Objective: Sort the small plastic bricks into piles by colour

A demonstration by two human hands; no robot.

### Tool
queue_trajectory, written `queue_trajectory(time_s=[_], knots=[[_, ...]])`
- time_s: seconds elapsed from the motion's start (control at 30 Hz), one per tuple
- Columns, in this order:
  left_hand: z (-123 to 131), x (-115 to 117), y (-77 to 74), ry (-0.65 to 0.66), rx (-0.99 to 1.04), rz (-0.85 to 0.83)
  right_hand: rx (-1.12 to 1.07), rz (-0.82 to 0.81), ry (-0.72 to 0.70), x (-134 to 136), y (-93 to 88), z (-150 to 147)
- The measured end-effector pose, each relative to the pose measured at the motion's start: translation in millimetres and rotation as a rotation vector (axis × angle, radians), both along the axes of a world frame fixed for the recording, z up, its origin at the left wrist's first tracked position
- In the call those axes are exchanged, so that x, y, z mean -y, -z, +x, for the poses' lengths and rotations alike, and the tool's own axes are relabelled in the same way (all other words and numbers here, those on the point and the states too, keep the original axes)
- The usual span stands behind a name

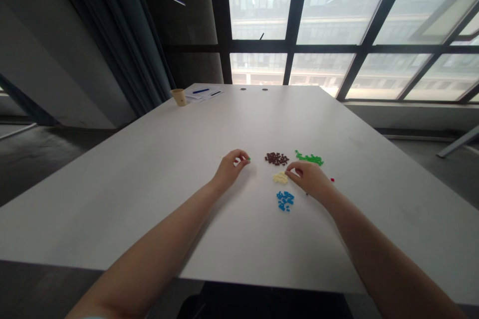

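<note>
My left hand (232, 167) is raised over the white table with thumb and fingers pinched on a small green piece (249, 159); a bit of red shows between its fingers. My right hand (302, 174) is at the right edge of a pale yellow pile (280, 178), fingertips together; whatever they may hold is too small to make out. Behind the yellow pile lies a dark brown pile (276, 159), with a green pile (310, 159) to its right. Nearer me is a blue pile (285, 201). A red piece (332, 180) lies right of my right hand.
On the white table (142, 179), a tan cup (179, 97) stands at the far left edge beside papers (204, 93) with a blue pen (201, 90). Two dark discs sit near the far edge. A small dark piece (307, 194) lies under my right wrist.
</note>
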State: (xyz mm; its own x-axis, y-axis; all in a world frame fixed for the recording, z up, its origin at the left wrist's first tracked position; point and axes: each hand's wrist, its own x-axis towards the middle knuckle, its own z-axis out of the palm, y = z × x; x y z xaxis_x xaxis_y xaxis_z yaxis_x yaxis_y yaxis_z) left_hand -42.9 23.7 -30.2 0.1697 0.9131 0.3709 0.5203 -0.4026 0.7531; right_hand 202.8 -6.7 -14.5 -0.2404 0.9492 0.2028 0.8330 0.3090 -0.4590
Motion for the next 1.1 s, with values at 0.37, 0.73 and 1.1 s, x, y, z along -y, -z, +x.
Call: queue_trajectory(time_s=[0.37, 0.73, 1.1], knots=[[22, 24, -12.0, 0.183, 0.014, 0.119, -0.22, 0.274, -0.209, 10, 2.0, -28], [28, 30, -7.5, 0.277, 0.039, -0.007, -0.211, 0.304, -0.3, 11, 6.1, -35], [26, 27, -6.7, 0.187, -0.024, 0.002, -0.126, 0.27, -0.212, -4, 5.0, -15]])
